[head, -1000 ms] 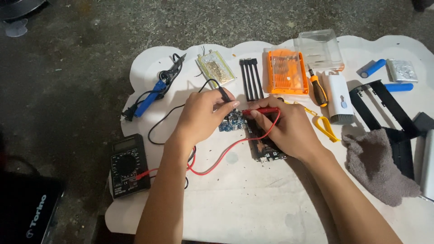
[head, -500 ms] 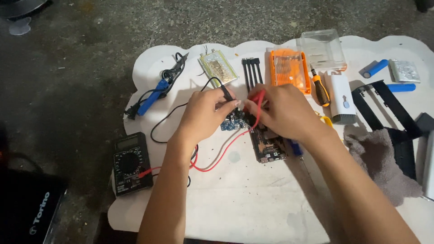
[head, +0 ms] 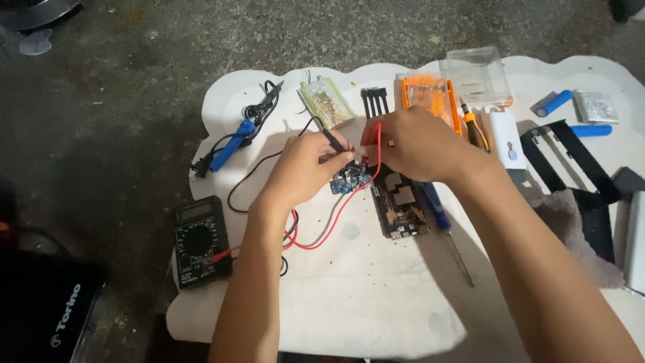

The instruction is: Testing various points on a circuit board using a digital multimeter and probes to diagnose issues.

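My left hand [head: 306,168] pinches a black multimeter probe [head: 333,141], its tip pointing down at a small blue circuit board [head: 348,179] on the white table [head: 349,296]. My right hand [head: 416,144] grips the red probe [head: 371,138], whose red lead [head: 336,218] loops down toward the black multimeter [head: 198,240] at the table's left edge. A larger dark circuit board [head: 400,210] lies just right of the blue one, partly under my right wrist.
A blue soldering iron [head: 232,142] with coiled cord lies at the back left. A flat battery pack [head: 327,102], orange tool case [head: 430,94], clear box [head: 476,75], screwdrivers [head: 474,126], blue cells [head: 554,102], black frame [head: 571,158] and grey cloth [head: 578,232] fill the back and right.
My right hand lifted off the dark board and moved up and back with the red probe. Both probes now meet over the blue board.
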